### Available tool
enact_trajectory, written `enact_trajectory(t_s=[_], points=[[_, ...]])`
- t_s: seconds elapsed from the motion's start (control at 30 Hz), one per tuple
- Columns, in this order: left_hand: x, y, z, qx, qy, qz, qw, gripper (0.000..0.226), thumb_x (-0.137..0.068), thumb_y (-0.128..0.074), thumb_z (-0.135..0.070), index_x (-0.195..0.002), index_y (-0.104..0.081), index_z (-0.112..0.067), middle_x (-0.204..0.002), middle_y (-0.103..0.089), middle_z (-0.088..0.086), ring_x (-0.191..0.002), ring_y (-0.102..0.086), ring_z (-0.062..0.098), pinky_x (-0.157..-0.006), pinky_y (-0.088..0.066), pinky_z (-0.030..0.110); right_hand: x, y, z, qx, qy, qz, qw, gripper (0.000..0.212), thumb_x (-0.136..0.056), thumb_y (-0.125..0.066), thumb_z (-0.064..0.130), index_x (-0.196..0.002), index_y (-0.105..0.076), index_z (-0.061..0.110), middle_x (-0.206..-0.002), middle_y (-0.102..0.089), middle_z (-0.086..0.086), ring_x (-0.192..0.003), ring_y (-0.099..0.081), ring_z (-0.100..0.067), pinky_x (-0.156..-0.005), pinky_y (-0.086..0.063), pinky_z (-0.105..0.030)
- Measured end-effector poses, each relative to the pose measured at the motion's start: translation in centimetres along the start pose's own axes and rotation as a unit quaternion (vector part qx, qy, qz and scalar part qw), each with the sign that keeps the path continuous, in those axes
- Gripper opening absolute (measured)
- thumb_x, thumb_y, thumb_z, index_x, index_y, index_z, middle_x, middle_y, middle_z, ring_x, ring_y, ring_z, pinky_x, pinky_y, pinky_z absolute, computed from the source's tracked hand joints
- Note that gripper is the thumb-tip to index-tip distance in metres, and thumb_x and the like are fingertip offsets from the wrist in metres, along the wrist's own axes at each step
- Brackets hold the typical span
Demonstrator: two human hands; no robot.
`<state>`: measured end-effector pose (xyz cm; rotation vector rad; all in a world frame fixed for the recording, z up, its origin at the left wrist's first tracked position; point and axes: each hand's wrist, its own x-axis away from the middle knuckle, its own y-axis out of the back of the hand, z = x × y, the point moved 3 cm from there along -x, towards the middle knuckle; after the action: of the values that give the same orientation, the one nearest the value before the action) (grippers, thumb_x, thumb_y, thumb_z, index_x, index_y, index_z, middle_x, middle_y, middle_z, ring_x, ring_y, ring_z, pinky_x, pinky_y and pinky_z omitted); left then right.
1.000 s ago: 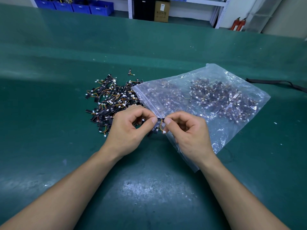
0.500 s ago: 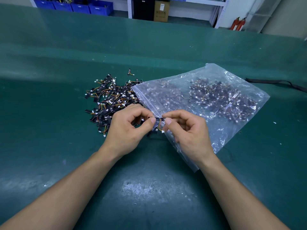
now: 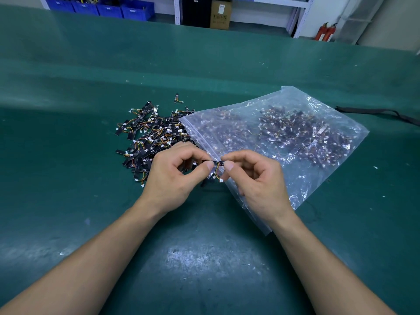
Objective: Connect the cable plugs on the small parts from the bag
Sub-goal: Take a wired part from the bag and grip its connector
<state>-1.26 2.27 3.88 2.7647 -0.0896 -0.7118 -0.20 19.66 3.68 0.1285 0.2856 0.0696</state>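
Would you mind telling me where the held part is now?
In the head view, the part is pinched at centre between the left hand and right hand, at the zip edge of the bag, right of the pile.

**One camera, up on the head**

I have just one view, from the person's head. It looks forward and down, close over the left hand, the right hand and the small part between them. The green table stretches away to far shelves.
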Motion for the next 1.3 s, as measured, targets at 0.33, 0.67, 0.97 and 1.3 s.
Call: enact_trajectory(t_s=[0.33,0.67,0.97,1.3], points=[[0.12,-0.13,0.29,0.004,0.012,0.017,1.000,0.011,-0.086,-0.065,-0.032,-0.083,-0.071,-0.022,-0.076,-0.066,-0.005,-0.069,-0.055,0.019,-0.064,-0.041,0.027,-0.10,0.10,0.18,0.046,0.022,-0.015,0.999,0.016,-0.088,-0.067,0.017,-0.074,-0.069,0.023,-0.060,-0.067,0.009,-0.049,-0.045,-0.001,-0.052,-0.036,-0.013],[0.14,-0.11,0.27,0.001,0.002,0.004,1.000,0.010,-0.087,-0.067,-0.018,-0.076,-0.067,-0.019,-0.075,-0.065,-0.008,-0.070,-0.056,0.017,-0.066,-0.041,0.025,-0.11,-0.03,-0.07,0.049,0.024,-0.006,0.998,0.010,-0.089,-0.069,0.021,-0.080,-0.073,0.023,-0.065,-0.070,0.005,-0.054,-0.057,-0.017,-0.053,-0.044,-0.025],[0.10,-0.18,0.26,0.000,0.005,0.011,1.000,0.011,-0.086,-0.069,-0.015,-0.080,-0.069,-0.024,-0.075,-0.065,-0.008,-0.069,-0.055,0.016,-0.064,-0.040,0.024,-0.21,0.05,-0.05,0.061,0.037,-0.008,0.997,0.013,-0.090,-0.069,0.022,-0.078,-0.072,0.025,-0.066,-0.070,0.007,-0.053,-0.054,-0.015,-0.052,-0.040,-0.022],[0.07,-0.16,0.50,-0.018,0.000,0.004,1.000,0.005,-0.087,-0.069,-0.018,-0.083,-0.071,-0.017,-0.077,-0.066,-0.009,-0.075,-0.059,0.023,-0.067,-0.044,0.031,-0.24,0.11,-0.34,0.063,0.035,-0.009,0.997,0.010,-0.090,-0.070,0.021,-0.081,-0.073,0.024,-0.066,-0.070,0.005,-0.052,-0.048,-0.004,-0.052,-0.036,-0.016]])
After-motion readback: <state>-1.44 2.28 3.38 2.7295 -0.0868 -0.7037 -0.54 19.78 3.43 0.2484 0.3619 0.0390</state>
